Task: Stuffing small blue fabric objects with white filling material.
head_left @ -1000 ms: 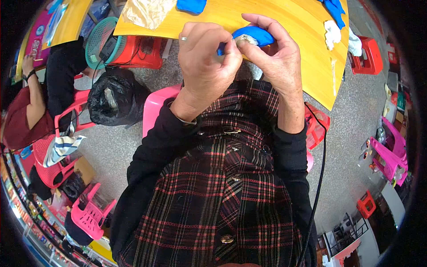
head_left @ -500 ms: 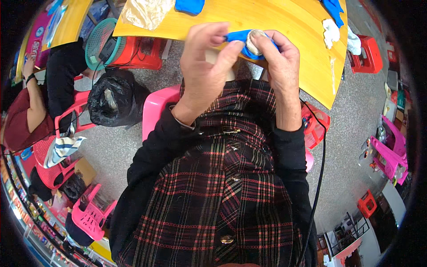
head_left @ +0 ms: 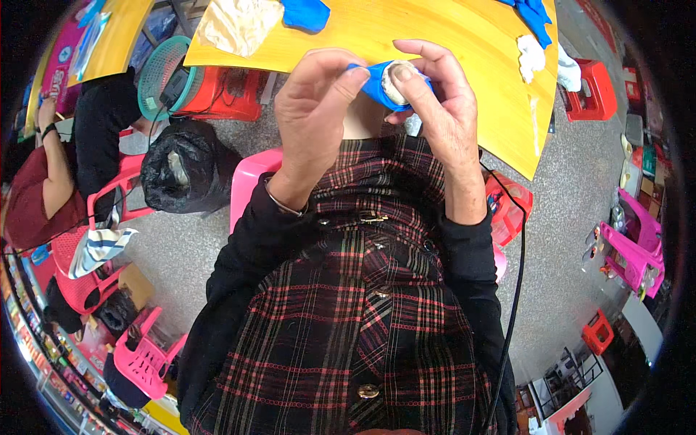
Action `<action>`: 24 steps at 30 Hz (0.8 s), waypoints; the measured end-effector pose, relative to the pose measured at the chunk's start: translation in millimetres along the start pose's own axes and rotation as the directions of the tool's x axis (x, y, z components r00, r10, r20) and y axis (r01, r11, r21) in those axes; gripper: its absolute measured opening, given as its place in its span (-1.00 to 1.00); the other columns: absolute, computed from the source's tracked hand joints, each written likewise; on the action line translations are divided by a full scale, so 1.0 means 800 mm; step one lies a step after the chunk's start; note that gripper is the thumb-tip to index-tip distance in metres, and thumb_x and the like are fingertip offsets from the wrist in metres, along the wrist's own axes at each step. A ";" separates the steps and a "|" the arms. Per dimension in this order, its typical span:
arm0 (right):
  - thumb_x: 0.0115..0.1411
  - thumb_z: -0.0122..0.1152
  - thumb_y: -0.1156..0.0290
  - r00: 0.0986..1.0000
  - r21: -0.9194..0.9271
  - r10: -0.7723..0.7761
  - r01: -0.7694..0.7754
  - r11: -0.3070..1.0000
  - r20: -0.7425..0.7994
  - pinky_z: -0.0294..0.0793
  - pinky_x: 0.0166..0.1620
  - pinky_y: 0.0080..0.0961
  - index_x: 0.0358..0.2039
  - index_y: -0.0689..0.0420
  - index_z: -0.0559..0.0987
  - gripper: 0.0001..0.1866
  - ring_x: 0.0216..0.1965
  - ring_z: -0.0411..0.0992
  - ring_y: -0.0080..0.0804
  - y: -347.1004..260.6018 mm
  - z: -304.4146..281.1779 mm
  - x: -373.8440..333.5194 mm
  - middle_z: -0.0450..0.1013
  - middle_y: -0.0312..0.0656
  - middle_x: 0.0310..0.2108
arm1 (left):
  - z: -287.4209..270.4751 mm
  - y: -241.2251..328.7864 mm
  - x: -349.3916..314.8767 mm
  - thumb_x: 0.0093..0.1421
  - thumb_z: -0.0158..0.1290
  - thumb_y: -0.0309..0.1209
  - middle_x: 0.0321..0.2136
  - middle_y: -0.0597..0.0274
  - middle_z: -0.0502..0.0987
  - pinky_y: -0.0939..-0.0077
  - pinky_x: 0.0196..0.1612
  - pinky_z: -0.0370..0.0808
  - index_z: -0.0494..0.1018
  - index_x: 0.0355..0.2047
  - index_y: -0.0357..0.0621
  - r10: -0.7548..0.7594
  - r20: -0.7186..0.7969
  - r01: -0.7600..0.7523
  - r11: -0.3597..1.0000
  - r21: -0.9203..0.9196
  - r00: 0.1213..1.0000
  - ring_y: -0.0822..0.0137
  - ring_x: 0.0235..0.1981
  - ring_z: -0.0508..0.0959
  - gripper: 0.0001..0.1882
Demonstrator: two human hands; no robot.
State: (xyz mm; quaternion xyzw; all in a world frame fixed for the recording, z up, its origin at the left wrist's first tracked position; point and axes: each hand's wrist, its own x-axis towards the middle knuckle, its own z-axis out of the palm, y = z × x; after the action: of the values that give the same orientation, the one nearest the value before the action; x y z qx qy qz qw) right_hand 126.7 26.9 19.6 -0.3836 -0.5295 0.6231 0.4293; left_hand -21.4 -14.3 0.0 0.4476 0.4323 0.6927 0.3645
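Above the near edge of the yellow table (head_left: 464, 43), a small blue cloth piece (head_left: 374, 88) is held between both hands. A whitish, round wad (head_left: 392, 96), perhaps stuffing, shows in its opening. My right hand (head_left: 446, 119) grips the cloth from the right, its thumb pressed onto the wad. Thumb and forefinger of my left hand (head_left: 312, 119) pinch the cloth's left tip, and the other fingers are curled. On the table beyond lie a beige cloth (head_left: 239, 25) and another blue cloth piece (head_left: 306, 14).
White fluff (head_left: 531, 58) and more blue cloth (head_left: 534, 20) lie on the table's right side. At left stand a green basket (head_left: 168, 76), a red stool (head_left: 230, 94) and a black plastic bag (head_left: 187, 167). Another person's arm (head_left: 61, 170) is farther left. A black cable (head_left: 518, 275) hangs at right.
Both hands and the blue cloth have shifted slightly left and nearer to me. My left hand has turned, and its fingers are more curled. My right forefinger is now raised off the cloth.
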 end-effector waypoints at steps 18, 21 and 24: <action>-0.01 0.39 0.46 0.860 -0.509 -0.437 0.510 0.694 0.265 0.53 -0.32 -0.52 -0.27 0.12 0.63 -0.76 -0.28 0.51 -0.36 -0.009 -0.007 0.001 0.45 -0.14 -0.23 | -0.005 -0.001 0.011 0.13 0.09 -0.66 -0.28 0.12 0.51 0.46 -0.03 0.38 0.51 -0.35 -0.29 -0.033 -0.007 0.028 0.927 -0.375 0.999 0.32 -0.18 0.49 -0.92; -0.02 0.39 0.45 0.839 -0.543 -0.449 0.542 0.641 0.306 0.53 -0.33 -0.50 -0.25 0.12 0.61 -0.72 -0.30 0.51 -0.32 -0.009 -0.006 0.000 0.44 -0.13 -0.25 | 0.000 -0.002 0.011 0.13 0.09 -0.66 -0.29 0.12 0.51 0.44 -0.03 0.38 0.50 -0.35 -0.29 -0.047 0.022 0.052 0.894 -0.445 0.999 0.31 -0.20 0.49 -0.92; -0.04 0.41 0.43 0.823 -0.575 -0.468 0.563 0.594 0.322 0.52 -0.32 -0.47 -0.22 0.12 0.59 -0.68 -0.32 0.51 -0.27 -0.012 0.003 -0.002 0.43 -0.11 -0.26 | 0.005 0.006 0.012 0.14 0.07 -0.66 -0.31 0.13 0.51 0.42 -0.04 0.40 0.49 -0.36 -0.30 -0.059 0.025 0.064 0.883 -0.466 0.998 0.31 -0.21 0.49 -0.93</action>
State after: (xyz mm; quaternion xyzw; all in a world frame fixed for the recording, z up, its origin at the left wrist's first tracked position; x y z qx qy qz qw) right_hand 126.0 25.2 29.4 -0.2936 -0.8271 0.2736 0.3935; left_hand -21.7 -6.8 8.4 0.3365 0.2655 0.7621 0.4853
